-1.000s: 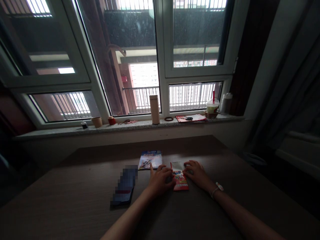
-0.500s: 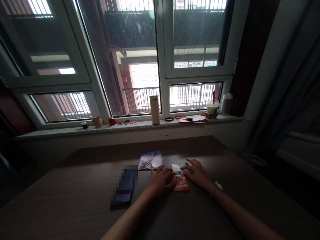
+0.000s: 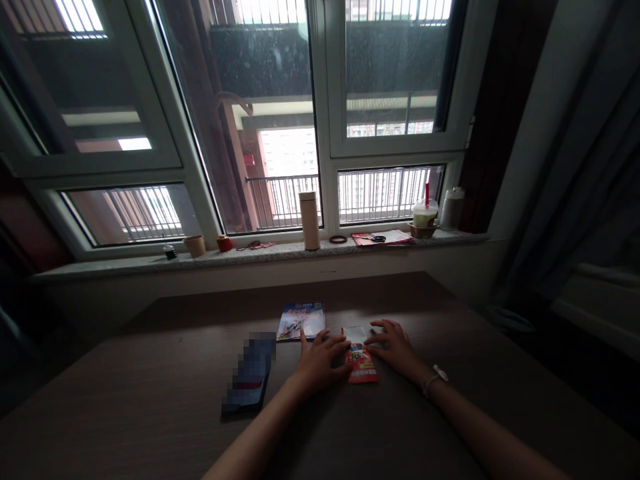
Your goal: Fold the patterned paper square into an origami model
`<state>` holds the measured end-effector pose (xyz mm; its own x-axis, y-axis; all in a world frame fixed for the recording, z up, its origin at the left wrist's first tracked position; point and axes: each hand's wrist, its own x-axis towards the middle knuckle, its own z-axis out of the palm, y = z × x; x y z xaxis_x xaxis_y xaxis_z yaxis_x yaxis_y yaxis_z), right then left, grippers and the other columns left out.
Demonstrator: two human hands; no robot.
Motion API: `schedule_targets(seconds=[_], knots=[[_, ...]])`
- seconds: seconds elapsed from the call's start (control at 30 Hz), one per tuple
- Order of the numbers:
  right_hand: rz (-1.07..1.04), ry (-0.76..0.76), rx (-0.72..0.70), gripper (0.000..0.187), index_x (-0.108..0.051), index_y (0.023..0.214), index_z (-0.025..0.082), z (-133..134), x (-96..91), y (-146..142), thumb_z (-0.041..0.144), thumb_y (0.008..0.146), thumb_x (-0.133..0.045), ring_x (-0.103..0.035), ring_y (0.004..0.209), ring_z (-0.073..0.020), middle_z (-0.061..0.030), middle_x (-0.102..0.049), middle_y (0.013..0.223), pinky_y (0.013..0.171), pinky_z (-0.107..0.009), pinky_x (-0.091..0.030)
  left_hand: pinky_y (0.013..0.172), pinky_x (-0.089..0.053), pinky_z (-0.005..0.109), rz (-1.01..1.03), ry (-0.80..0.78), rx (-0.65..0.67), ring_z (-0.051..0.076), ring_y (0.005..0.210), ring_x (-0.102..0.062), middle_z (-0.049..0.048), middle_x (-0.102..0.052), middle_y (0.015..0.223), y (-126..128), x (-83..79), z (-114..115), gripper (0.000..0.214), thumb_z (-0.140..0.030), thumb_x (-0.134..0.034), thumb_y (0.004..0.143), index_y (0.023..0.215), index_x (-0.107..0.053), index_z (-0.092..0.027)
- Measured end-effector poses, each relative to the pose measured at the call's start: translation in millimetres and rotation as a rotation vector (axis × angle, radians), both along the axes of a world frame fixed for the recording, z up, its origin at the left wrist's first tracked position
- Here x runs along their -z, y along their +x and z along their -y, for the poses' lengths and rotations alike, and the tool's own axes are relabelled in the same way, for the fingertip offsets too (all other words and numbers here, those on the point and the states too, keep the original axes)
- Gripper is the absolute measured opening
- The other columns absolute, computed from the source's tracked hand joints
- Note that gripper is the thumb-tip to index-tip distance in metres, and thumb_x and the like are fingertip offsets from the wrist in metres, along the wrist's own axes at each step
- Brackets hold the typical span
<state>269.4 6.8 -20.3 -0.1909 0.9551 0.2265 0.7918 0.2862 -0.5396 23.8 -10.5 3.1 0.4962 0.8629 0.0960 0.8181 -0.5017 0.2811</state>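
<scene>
A red printed packet or leaflet with a pale upper end lies flat on the table, between my two hands. My left hand rests at its left edge, fingers spread, the fingertips touching or just over it. At the right edge is my right hand, its fingers apart and curved, the tips close to the upper part. Neither hand grips it. Just beyond my left hand lies a blue booklet with a picture cover. Left of that hand sits a dark phone-like object, mostly blurred out by pixels.
The brown table reaches to the wall below a window. On the stone sill stand a tall beige flask, a paper cup, a red jar, a drink cup with straw, and scissors on papers.
My right hand's fingers have shifted slightly, the index fingertip drawing a little away from the packet's upper end. My left hand and the other things look the same.
</scene>
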Motion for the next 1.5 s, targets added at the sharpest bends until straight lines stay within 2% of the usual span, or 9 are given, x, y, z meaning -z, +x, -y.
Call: schedule_targets(seconds=[0.1, 0.37, 0.53, 0.77, 1.0, 1.17, 1.3, 1.5], knots=[[-0.022, -0.031, 0.018, 0.022, -0.077, 0.092, 0.035, -1.4, -1.0, 1.4, 0.048, 0.078, -0.065, -0.028, 0.136, -0.03, 0.0014, -0.052, 0.137, 0.114, -0.047, -0.022, 0.109, 0.016, 0.067, -0.004, -0.014, -0.005, 0.034, 0.141, -0.024, -0.0056, -0.047, 0.147, -0.6, 1.2, -0.9, 0.051, -0.063, -0.049, 0.087, 0.135, -0.049, -0.045], [0.062, -0.173, 0.061, 0.044, -0.07, 0.111, 0.04, -7.6, -9.1, 6.5, 0.061, 0.072, -0.066, -0.01, 0.145, -0.0351, 0.0032, -0.031, 0.155, 0.116, -0.052, -0.012, 0.103, 0.021, 0.071, 0.013, -0.026, -0.001, 0.035, 0.142, -0.024, -0.006, -0.047, 0.147, -1.1, 1.3, -0.3, 0.05, -0.062, -0.05, 0.087, 0.134, -0.049, -0.046], [0.149, -0.239, 0.066, 0.053, -0.06, 0.123, 0.045, -7.4, -15.6, 4.1, 0.065, 0.075, -0.061, -0.005, 0.147, -0.0351, 0.002, -0.022, 0.158, 0.115, -0.056, -0.005, 0.101, 0.021, 0.073, 0.004, -0.019, -0.001, 0.035, 0.142, -0.024, -0.0064, -0.046, 0.147, -1.3, 0.8, -0.2, 0.049, -0.062, -0.051, 0.087, 0.134, -0.049, -0.047], [0.249, -0.258, 0.084, 0.057, -0.049, 0.132, 0.048, -6.9, -16.8, -0.7, 0.064, 0.078, -0.056, -0.003, 0.147, -0.0343, 0.0042, -0.018, 0.159, 0.115, -0.055, -0.005, 0.107, 0.015, 0.071, -0.016, -0.007, -0.01, 0.035, 0.142, -0.024, -0.0061, -0.046, 0.148, 0.3, -0.3, 0.5, 0.05, -0.062, -0.05, 0.087, 0.134, -0.049, -0.046], [0.257, -0.236, 0.088, 0.054, -0.047, 0.133, 0.05, -2.7, -17.9, -3.8, 0.06, 0.081, -0.055, -0.006, 0.147, -0.0345, 0.0015, -0.022, 0.158, 0.114, -0.058, -0.006, 0.106, 0.016, 0.07, -0.016, -0.016, -0.012, 0.035, 0.143, -0.023, -0.006, -0.045, 0.148, 0.5, -2.5, 2.2, 0.05, -0.062, -0.05, 0.087, 0.134, -0.05, -0.045], [0.19, -0.096, 0.071, 0.048, -0.053, 0.13, 0.045, 4.6, -14.1, -1.4, 0.056, 0.084, -0.053, -0.013, 0.145, -0.0306, -0.0002, -0.027, 0.155, 0.115, -0.057, -0.009, 0.106, 0.018, 0.07, -0.014, -0.018, -0.012, 0.035, 0.143, -0.022, -0.006, -0.045, 0.148, -0.4, -0.5, 1.3, 0.051, -0.063, -0.048, 0.087, 0.135, -0.049, -0.046], [0.12, 0.018, 0.029, 0.032, -0.067, 0.114, 0.04, 5.7, -12.3, -2.3, 0.048, 0.089, -0.049, -0.021, 0.142, -0.0277, 0.001, -0.04, 0.147, 0.115, -0.054, -0.012, 0.107, 0.018, 0.068, -0.012, -0.018, -0.014, 0.034, 0.143, -0.021, -0.0056, -0.046, 0.147, -0.8, 1.9, 0.1, 0.051, -0.063, -0.05, 0.087, 0.135, -0.049, -0.045], [0.125, 0.04, 0.075, 0.027, -0.074, 0.099, 0.035, -1.0, -12.1, -9.8, 0.045, 0.089, -0.051, -0.025, 0.139, -0.0297, -0.0005, -0.052, 0.136, 0.115, -0.056, -0.009, 0.108, 0.016, 0.069, -0.01, -0.002, -0.012, 0.036, 0.143, -0.021, -0.007, -0.047, 0.147, -0.4, 3.8, -0.9, 0.05, -0.061, -0.052, 0.087, 0.135, -0.049, -0.046]])
